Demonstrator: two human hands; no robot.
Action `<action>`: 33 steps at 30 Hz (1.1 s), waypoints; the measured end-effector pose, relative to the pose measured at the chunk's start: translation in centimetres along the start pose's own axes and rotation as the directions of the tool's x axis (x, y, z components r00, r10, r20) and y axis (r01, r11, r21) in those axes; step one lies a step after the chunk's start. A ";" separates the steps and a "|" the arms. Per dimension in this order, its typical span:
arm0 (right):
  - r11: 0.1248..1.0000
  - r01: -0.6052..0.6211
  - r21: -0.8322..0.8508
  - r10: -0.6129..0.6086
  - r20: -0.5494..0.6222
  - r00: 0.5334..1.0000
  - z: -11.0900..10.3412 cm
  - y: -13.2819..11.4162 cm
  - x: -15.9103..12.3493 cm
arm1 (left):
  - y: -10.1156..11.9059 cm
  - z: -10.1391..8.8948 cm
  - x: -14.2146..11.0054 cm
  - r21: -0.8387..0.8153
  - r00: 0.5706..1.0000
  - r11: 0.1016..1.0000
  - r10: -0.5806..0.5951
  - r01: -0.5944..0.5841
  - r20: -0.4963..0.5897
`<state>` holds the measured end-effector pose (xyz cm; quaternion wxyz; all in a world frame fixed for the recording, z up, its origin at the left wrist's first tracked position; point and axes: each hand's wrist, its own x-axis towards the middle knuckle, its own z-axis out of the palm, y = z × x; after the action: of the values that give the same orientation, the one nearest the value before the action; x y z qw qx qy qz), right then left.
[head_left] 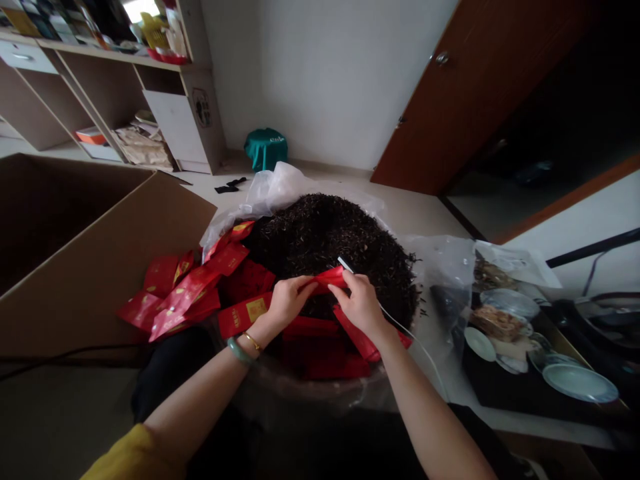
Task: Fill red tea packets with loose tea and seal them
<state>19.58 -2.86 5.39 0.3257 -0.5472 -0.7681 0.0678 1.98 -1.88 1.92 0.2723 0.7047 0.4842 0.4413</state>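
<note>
Both hands hold a small red foil packet (328,276) by its two ends, over a large heap of dark dry leaves that look like tea (320,230). My left hand (289,300) pinches the left end between thumb and fingers. At the right end, my right hand (364,303) is closed on the packet. A thin white stick-like piece (345,265) shows by the right fingers; I cannot tell whether it is held. A white cord (417,343) runs below that hand. More red packets (185,293) lie at the left and under my wrists.
Clear plastic sheeting (280,187) surrounds the heap. An open cardboard box (115,260) stands at the left. A dark tray (493,387) with lidded bowls and dishes sits at the right. Behind are a teal-covered stool (267,150), a desk (173,127) and a brown door (465,87).
</note>
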 end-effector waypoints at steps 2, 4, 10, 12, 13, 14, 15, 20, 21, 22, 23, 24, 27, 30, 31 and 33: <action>0.996 -0.077 0.045 0.077 0.000 0.997 0.1 0.3 0.0 | 0.2 -0.1 -0.2 0.187 0.988 0.974 0.144 -0.132 -0.055; 0.985 -0.118 0.125 0.120 -0.008 0.993 0.3 0.2 0.0 | 0.2 -0.2 -0.4 0.361 0.962 0.905 0.266 -0.227 -0.062; 0.874 -0.188 0.448 0.111 0.193 0.975 1.1 -1.2 -0.4 | -0.7 0.1 -0.5 0.440 0.898 0.801 0.439 -0.405 0.027; 0.820 -0.240 0.520 0.114 0.263 0.958 1.6 -1.3 -0.4 | -0.9 0.1 -0.5 0.419 0.863 0.775 0.504 -0.473 0.043; 0.797 -0.268 0.541 0.121 0.292 0.949 1.9 -1.3 -0.4 | -0.9 0.1 -0.5 0.419 0.851 0.762 0.523 -0.494 0.051; 0.776 -0.296 0.557 0.132 0.315 0.940 2.1 -1.2 -0.4 | -0.9 0.2 -0.6 0.428 0.846 0.752 0.529 -0.501 0.061; 0.752 -0.321 0.575 0.147 0.330 0.933 2.3 -1.1 -0.4 | -0.8 0.2 -0.6 0.448 0.853 0.748 0.518 -0.490 0.069; 0.570 -0.421 0.705 0.169 0.401 0.900 2.5 -1.0 -0.2 | -0.4 0.2 -1.0 0.563 0.884 0.713 0.461 -0.419 0.074; 0.536 -0.431 0.726 0.163 0.412 0.896 2.5 -1.2 -0.2 | -0.4 0.1 -1.0 0.566 0.881 0.705 0.466 -0.427 0.084; 0.506 -0.440 0.742 0.157 0.422 0.893 2.4 -1.4 -0.3 | -0.5 0.1 -1.0 0.562 0.876 0.700 0.472 -0.440 0.097; 0.478 -0.450 0.754 0.153 0.433 0.888 2.3 -1.6 -0.3 | -0.5 0.0 -1.0 0.553 0.872 0.699 0.477 -0.453 0.110; 0.453 -0.461 0.763 0.150 0.445 0.883 2.2 -1.7 -0.4 | -0.6 -0.1 -1.0 0.541 0.868 0.701 0.482 -0.464 0.121; 0.409 -0.485 0.773 0.125 0.478 0.869 2.0 -1.9 -0.5 | -0.9 -0.2 -0.8 0.502 0.855 0.710 0.501 -0.494 0.133; 0.424 -0.484 0.766 0.097 0.493 0.864 2.0 -1.8 -0.5 | -1.1 -0.1 -0.7 0.483 0.842 0.708 0.524 -0.515 0.129; 0.427 -0.490 0.760 0.096 0.501 0.860 2.0 -1.8 -0.5 | -1.1 0.0 -0.6 0.481 0.838 0.705 0.530 -0.521 0.130; 0.411 -0.513 0.754 0.107 0.518 0.848 2.1 -1.7 -0.5 | -1.2 0.1 -0.6 0.483 0.835 0.701 0.535 -0.524 0.130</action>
<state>17.13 -3.38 4.31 0.3780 -0.4133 -0.5532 0.6167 1.45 -1.93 0.65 -0.0629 0.8549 0.3611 0.3672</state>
